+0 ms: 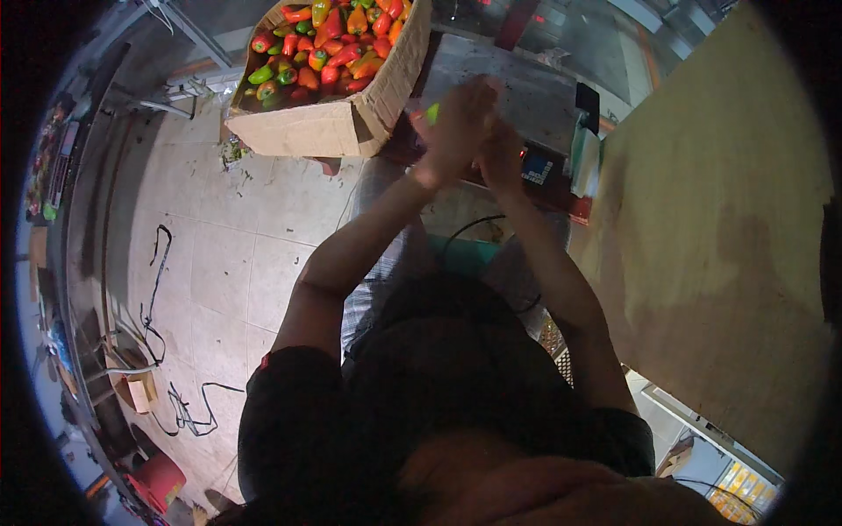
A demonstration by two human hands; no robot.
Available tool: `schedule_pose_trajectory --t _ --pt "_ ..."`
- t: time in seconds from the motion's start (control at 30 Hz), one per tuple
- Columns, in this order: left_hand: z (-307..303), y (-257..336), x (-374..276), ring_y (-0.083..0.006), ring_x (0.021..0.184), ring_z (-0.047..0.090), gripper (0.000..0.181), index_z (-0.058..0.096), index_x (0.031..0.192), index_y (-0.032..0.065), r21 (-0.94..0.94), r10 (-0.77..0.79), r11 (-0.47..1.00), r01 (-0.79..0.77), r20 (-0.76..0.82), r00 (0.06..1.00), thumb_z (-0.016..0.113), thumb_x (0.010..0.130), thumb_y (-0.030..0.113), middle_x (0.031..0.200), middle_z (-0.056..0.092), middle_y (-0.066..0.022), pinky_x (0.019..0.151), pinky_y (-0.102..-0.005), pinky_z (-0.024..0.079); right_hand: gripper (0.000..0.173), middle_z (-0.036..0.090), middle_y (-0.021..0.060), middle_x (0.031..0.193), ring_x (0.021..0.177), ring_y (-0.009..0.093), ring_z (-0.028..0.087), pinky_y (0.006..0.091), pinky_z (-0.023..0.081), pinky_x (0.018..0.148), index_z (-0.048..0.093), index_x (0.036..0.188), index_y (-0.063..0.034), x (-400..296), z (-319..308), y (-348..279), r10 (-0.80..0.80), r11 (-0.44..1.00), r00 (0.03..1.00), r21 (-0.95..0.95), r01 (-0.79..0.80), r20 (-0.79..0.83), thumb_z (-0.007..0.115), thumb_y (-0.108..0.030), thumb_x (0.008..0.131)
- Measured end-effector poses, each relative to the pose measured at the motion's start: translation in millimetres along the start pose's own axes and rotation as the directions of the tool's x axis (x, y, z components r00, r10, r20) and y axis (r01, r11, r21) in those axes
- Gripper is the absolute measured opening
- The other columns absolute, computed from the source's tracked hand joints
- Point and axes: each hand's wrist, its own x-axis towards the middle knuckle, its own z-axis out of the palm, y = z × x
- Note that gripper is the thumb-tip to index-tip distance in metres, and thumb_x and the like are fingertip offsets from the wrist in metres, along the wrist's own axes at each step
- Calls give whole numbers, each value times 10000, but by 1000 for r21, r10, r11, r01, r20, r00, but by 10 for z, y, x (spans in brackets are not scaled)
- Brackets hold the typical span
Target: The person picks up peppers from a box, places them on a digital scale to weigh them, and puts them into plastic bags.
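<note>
Blurred, my left hand (454, 131) and my right hand (498, 148) meet in front of me, palms toward each other. Both are above a scale with a flat metal platform (533, 98) and a keypad (537, 169) on its near side. Something bright green (431, 114) shows beside my left hand, too blurred to name. Whether anything is between the hands is hidden. Left of the scale, a cardboard box (296, 131) holds many red, orange and green peppers (329, 56).
A large wooden board (710, 230) stands close on my right. Black cords (191, 421) lie on the tiled floor (220, 263) to the left, with scattered bits of debris. A red plastic object (158, 483) is at lower left. A dark cable (470, 227) curves between my knees.
</note>
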Motion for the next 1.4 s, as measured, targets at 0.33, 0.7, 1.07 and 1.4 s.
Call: schedule_pose_trajectory --t 0.33,0.7,1.07,1.4 --pt "-178 -94 -44 -76 663 410 285 570 834 39 -659 -700 186 729 432 569 483 923 296 699 473 44 613 -236 354 222 569 128 659 527 231 554 345 443 464 547 923 1 198 140 -72 -74 996 864 -12 92 498 505 -212 874" --pt "-921 -552 345 -41 585 328 381 457 664 105 -480 -671 375 793 450 589 496 920 384 616 366 67 530 -213 240 173 538 125 771 750 288 574 374 457 684 623 880 -40 545 -383 -970 -332 651 730 -415 635 597 590 -187 795" --pt "-1092 -280 609 -72 814 506 295 589 1012 12 -327 -337 721 610 604 722 570 873 272 809 581 0 749 -229 414 168 498 63 784 724 168 510 304 423 680 556 885 -37 691 -356 -1604 -539 662 676 -242 709 503 645 -122 771" --pt "-828 -14 677 -174 919 599 258 597 1063 33 -81 -355 836 543 675 647 602 840 162 974 639 -132 772 -298 449 636 536 97 1143 1046 208 525 345 413 925 418 1277 -71 289 -492 -734 -258 914 871 -186 360 418 722 -175 728"
